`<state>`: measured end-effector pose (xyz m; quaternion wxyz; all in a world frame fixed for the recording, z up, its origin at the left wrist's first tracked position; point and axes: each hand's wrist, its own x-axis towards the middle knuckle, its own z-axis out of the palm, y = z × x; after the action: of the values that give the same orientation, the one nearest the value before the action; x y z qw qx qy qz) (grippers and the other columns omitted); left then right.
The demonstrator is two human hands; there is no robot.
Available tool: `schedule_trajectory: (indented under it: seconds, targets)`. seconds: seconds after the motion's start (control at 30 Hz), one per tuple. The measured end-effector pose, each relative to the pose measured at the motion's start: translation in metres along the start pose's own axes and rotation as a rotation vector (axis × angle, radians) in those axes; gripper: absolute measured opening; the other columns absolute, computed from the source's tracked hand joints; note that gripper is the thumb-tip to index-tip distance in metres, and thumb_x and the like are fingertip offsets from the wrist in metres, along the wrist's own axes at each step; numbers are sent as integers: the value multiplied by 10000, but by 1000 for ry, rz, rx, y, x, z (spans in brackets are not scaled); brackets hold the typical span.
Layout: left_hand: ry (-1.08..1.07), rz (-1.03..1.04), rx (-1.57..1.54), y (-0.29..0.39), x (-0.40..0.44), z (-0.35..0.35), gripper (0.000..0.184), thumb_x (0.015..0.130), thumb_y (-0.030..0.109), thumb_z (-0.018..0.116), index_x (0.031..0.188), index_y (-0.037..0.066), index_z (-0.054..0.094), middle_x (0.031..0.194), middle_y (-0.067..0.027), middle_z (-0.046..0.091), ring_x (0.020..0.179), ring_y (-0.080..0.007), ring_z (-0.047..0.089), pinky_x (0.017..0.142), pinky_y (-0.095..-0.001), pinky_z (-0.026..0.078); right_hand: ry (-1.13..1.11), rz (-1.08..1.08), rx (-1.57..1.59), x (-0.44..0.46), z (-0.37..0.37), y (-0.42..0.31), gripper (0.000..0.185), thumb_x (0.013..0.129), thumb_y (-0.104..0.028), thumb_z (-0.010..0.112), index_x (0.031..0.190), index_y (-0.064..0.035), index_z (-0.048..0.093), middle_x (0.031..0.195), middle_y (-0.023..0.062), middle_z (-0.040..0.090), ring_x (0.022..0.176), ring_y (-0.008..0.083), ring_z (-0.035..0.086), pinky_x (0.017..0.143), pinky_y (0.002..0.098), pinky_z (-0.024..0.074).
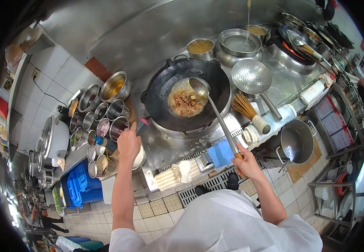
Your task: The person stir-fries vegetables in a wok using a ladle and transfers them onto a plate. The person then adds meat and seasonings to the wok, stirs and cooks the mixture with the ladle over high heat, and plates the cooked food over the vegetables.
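Brown food pieces point(188, 103) lie in bubbling liquid in a large black wok point(156, 113) on the stove. The bowl of a metal ladle point(219, 116) rests over them, tilted, inside the wok. My right hand point(248, 164) is closed around the ladle's wooden handle end. At the wok's left front, my left hand point(129, 143) is closed beside a dark, pink-ringed object point(142, 125), which looks like a bottle or handle; the fingers partly hide how it is held. Metal bowls and cups point(118, 109) of ingredients stand left of this hand.
A perforated strainer point(251, 76) and a bamboo brush point(246, 110) lie right of the wok. Behind are pots of liquid point(200, 47). Folded cloths point(169, 178) line the counter edge. A deep pot point(297, 145) stands lower right. A person point(49, 220) is far left.
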<state>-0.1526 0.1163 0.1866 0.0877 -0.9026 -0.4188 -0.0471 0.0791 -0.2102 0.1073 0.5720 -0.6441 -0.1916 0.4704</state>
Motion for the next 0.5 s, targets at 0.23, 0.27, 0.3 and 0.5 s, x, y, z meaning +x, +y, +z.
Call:
schedule_trajectory:
  seconds: [0.23, 0.27, 0.3, 0.5]
  targets:
    - [22, -12, -47, -4, -3, 1, 559, 721, 120, 693, 1253, 46, 537, 887, -196, 620, 811, -346, 638, 719, -426, 518, 30, -6, 23, 2, 5, 6, 704, 813, -6, 557, 1449, -1, 254, 580, -12, 469, 403, 89, 435, 371, 252, 350]
    - [24, -3, -75, -3, -3, 0, 561, 725, 128, 698, 1256, 46, 535, 891, -196, 620, 810, -345, 638, 720, -425, 517, 31, -7, 21, 2, 5, 8, 704, 813, -6, 557, 1449, -1, 254, 580, -12, 469, 403, 89, 435, 371, 252, 350]
    - [25, -1, -77, 0, -4, -1, 561, 725, 128, 698, 1256, 46, 535, 891, -196, 620, 810, -345, 638, 720, -425, 517, 34, -7, 25, 3, 5, 10, 706, 811, -6, 558, 1448, 0, 254, 586, -10, 471, 404, 89, 436, 371, 252, 352]
    - [20, -8, -136, 9, -3, -1, 583, 727, 136, 709, 1277, 73, 528, 894, -188, 619, 841, -358, 620, 751, -441, 490, 36, -11, 0, 4, 4, 14, 695, 814, -19, 562, 1444, -8, 269, 619, -1, 485, 419, 90, 451, 385, 253, 372]
